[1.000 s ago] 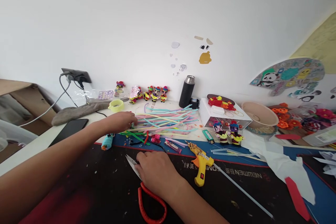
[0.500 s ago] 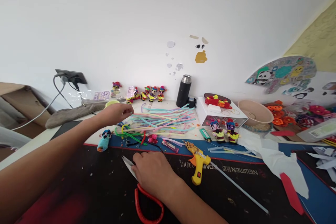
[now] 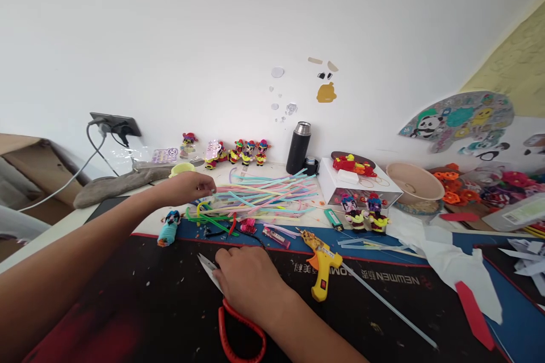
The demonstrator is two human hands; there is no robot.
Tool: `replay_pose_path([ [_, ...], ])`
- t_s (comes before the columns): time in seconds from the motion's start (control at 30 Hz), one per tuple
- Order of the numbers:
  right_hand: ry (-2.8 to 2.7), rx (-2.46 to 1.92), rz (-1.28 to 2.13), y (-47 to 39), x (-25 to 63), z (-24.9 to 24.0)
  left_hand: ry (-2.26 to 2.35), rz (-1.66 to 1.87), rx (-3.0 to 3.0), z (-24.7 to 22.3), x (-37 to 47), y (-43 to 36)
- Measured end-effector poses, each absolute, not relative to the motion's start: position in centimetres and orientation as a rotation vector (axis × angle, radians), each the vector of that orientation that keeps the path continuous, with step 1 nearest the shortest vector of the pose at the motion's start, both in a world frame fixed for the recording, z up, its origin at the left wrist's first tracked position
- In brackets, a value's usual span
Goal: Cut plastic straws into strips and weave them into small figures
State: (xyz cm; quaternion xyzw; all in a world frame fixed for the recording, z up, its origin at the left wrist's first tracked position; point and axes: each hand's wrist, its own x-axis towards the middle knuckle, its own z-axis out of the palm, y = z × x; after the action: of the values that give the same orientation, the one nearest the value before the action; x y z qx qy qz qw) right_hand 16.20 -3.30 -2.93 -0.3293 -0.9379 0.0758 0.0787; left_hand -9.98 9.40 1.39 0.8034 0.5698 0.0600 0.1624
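My left hand reaches to the left end of a heap of pastel pipe cleaners. Its fingers are curled together, and whatever is between them is hidden. On the black mat, my right hand is closed over the middle of red-handled scissors, whose blades point away and to the left. A small figure wrapped in turquoise stands near my left forearm. Green pipe cleaners lie just in front of the pastel heap. Right of my right hand rests a yellow glue gun with a long glue stick.
Finished little figures line the wall, and two more stand before a white box. A black flask is behind the heap. White tissue and a red strip lie at right.
My left hand has dropped slightly toward me at the left end of the heap. My right hand and the scissors stay in place.
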Motion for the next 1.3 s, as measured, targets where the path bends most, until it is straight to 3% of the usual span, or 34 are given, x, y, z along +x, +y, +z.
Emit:
replay_pose_path([
  [0.1, -2.811, -0.991, 0.238, -3.4, 16.1, -2.8, 1.585, 0.051, 2.302, 1.3, -9.5, 9.4],
  [0.3, -2.813, -1.0, 0.239, -3.4, 16.1, -3.0, 1.748, 0.292, 2.384, 1.9, -7.3, 10.8],
  [0.47, -2.812, -0.988, 0.244, -3.5, 16.1, -3.0, 1.61, 0.055, 2.454, 1.6, -4.6, 12.2],
  [0.67, -2.807, -0.991, 0.258, -3.4, 16.0, -3.3, 1.788, 0.129, 2.444, 1.3, -2.2, 16.0],
  [1.07, -2.806, -0.981, 0.363, -3.3, 16.1, -2.8, 1.816, -0.094, 2.518, -2.2, 1.6, 21.2],
  [1.3, -2.799, -0.955, 0.414, -3.5, 16.0, -2.8, 1.91, -0.016, 2.587, 0.8, 1.9, 21.3],
])
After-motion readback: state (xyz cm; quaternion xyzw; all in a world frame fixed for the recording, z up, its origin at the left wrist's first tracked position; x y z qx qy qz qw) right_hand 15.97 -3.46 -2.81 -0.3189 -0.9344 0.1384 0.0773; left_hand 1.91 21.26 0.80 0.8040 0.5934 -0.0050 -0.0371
